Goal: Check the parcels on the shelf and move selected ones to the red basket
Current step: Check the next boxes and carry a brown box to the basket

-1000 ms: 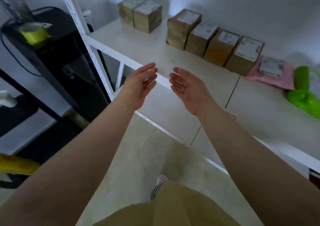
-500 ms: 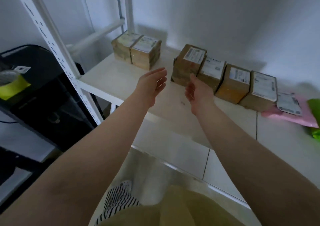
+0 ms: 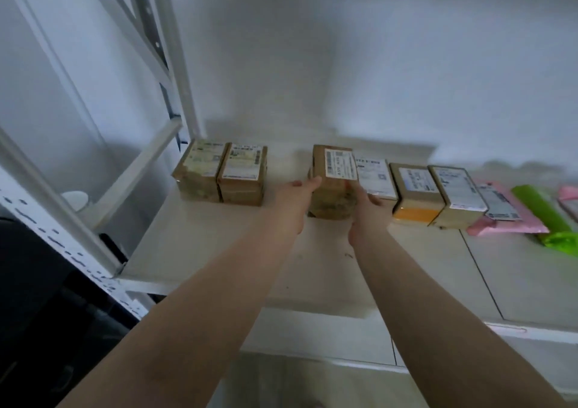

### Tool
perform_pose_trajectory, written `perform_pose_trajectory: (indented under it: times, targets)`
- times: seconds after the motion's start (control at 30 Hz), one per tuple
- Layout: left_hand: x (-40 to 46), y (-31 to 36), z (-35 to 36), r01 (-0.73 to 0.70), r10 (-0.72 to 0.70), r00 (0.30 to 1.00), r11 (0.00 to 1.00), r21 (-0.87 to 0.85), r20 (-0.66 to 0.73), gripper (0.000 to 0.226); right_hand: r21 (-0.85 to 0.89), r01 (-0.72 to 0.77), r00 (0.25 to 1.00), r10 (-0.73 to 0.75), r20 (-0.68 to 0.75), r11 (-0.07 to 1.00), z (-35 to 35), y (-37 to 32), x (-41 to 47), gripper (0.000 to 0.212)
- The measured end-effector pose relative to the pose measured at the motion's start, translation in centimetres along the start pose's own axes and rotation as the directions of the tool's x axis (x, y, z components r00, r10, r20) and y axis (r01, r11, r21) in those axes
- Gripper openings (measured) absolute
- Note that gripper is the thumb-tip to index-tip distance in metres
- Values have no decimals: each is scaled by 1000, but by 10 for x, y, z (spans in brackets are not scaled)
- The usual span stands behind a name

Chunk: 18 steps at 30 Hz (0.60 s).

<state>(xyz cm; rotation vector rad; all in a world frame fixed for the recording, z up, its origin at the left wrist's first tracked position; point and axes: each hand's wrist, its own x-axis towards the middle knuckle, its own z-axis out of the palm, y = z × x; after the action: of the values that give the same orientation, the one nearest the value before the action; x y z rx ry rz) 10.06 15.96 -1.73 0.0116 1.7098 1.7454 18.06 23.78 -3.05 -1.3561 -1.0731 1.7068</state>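
Note:
A brown cardboard parcel (image 3: 332, 185) with a white label stands at the left end of a row of boxes on the white shelf (image 3: 219, 257). My left hand (image 3: 294, 201) presses its left side and my right hand (image 3: 366, 210) grips its right front side, so both hold it. To its right stand three more labelled boxes (image 3: 416, 195), touching each other. Two brown parcels (image 3: 222, 176) sit side by side at the shelf's back left. The red basket is not in view.
A pink mailer bag (image 3: 503, 213) and a green bag (image 3: 550, 220) lie at the far right of the shelf. White perforated shelf posts (image 3: 47, 201) rise at the left. A dark object (image 3: 47, 313) stands beside the shelf, lower left.
Both hands have reached forward over the shelf and closed on the leftmost box of the row. The view has moved closer and higher toward the shelf.

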Motion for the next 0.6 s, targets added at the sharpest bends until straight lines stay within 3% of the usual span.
perform_pose_trajectory:
  times: [0.27,0.6]
  targets:
    - [27,-7,21,-9,16,998,994,109,-63,59,-93,42,997,-47,-55,995,10,5,14,31]
    - [36,-25,3,-170,182,965,983,76,-191,14,-26,68,998,-68,2,997,26,27,-3,24]
